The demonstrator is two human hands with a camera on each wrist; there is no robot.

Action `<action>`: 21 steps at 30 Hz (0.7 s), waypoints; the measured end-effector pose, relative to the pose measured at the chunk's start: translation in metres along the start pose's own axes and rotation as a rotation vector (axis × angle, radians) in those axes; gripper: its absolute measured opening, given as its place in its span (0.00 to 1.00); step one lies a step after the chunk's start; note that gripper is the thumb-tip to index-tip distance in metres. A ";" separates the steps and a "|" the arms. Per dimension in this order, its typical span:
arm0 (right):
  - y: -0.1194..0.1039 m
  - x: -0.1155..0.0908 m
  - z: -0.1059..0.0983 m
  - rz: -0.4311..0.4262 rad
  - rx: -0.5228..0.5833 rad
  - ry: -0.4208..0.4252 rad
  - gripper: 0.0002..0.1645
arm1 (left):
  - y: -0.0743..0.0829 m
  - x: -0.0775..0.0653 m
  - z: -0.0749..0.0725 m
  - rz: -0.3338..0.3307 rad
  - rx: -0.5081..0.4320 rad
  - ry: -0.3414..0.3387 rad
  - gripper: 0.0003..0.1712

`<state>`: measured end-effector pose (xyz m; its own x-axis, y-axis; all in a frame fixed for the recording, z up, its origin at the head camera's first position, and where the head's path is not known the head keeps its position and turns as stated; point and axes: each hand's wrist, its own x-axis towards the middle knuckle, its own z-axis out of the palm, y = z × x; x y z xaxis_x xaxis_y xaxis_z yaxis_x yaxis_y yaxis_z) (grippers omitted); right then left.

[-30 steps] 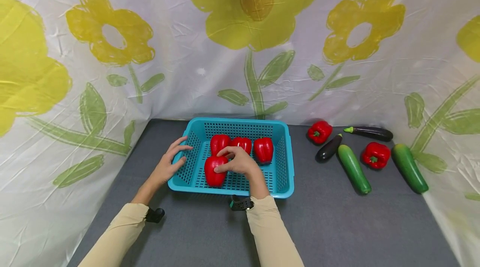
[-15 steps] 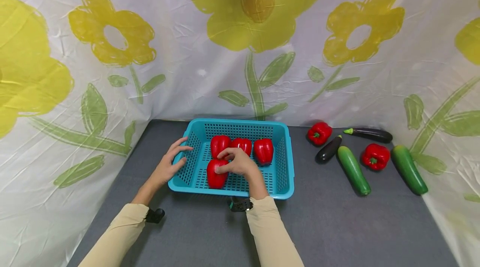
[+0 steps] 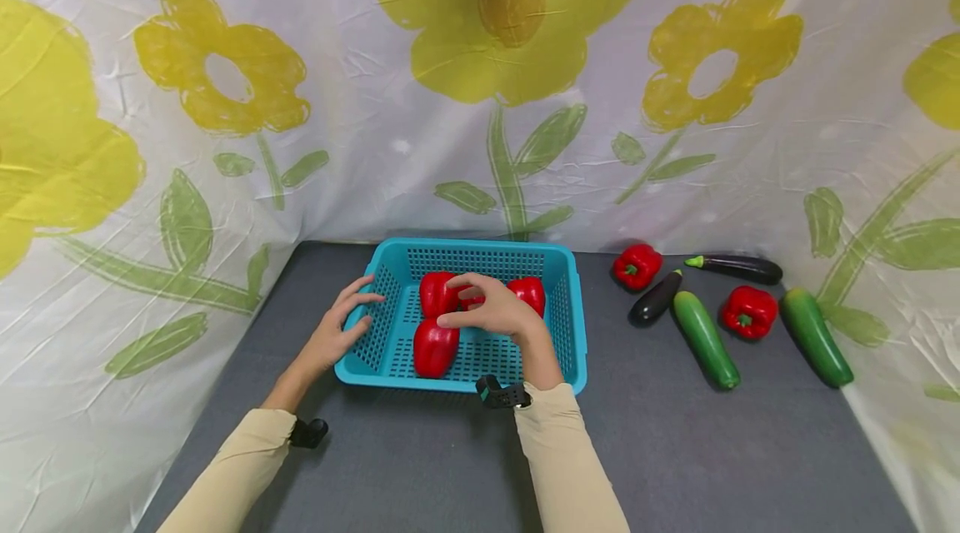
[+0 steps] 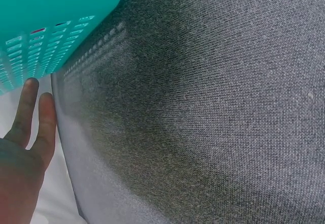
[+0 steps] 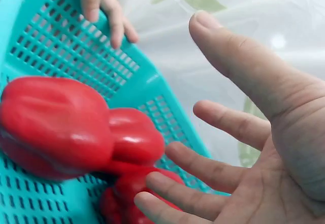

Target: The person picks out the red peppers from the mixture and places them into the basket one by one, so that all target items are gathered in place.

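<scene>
A blue-green plastic basket [image 3: 487, 243] with slotted walls holds several red bell peppers. My left hand [image 3: 336, 333] rests at its left rim, fingers loosely spread over the edge; in the left wrist view two straight fingers lie outside the wall. My right hand [image 3: 495, 308] hovers over the basket, thumb and fingers apart, nothing between them. Just left of its thumb lies the front bell pepper [image 3: 436, 348]. Behind sit a back left bell pepper [image 3: 438, 294] and a right bell pepper [image 3: 529, 293], partly covered by the right hand. Another between them is mostly hidden.
Right of the basket on the dark grey table [image 3: 405, 466] lie two bell peppers [image 3: 637, 266], two eggplants [image 3: 656, 298] and two zucchini [image 3: 707, 340]. A white flower-printed cloth [image 3: 360, 158] stands behind the table and along its sides.
My right hand has let go of the front bell pepper and moved up and right. That pepper shifted slightly right earlier and now lies in the basket. The left hand stays at the rim.
</scene>
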<state>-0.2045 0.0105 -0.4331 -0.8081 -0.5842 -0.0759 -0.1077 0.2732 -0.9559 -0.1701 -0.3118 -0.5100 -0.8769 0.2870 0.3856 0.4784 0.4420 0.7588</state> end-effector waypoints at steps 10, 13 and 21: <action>-0.001 -0.009 -0.025 -0.002 0.078 0.007 0.32 | -0.002 0.000 0.000 0.031 -0.004 -0.002 0.19; -0.002 -0.011 -0.028 -0.032 0.129 0.016 0.26 | -0.001 -0.001 0.000 0.027 -0.010 -0.006 0.18; -0.002 -0.016 -0.035 -0.102 0.157 0.059 0.19 | -0.002 0.000 -0.001 0.034 -0.019 -0.007 0.19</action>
<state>-0.2113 0.0458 -0.4198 -0.8308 -0.5554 0.0360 -0.1031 0.0899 -0.9906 -0.1709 -0.3135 -0.5116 -0.8599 0.3075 0.4074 0.5065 0.4157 0.7554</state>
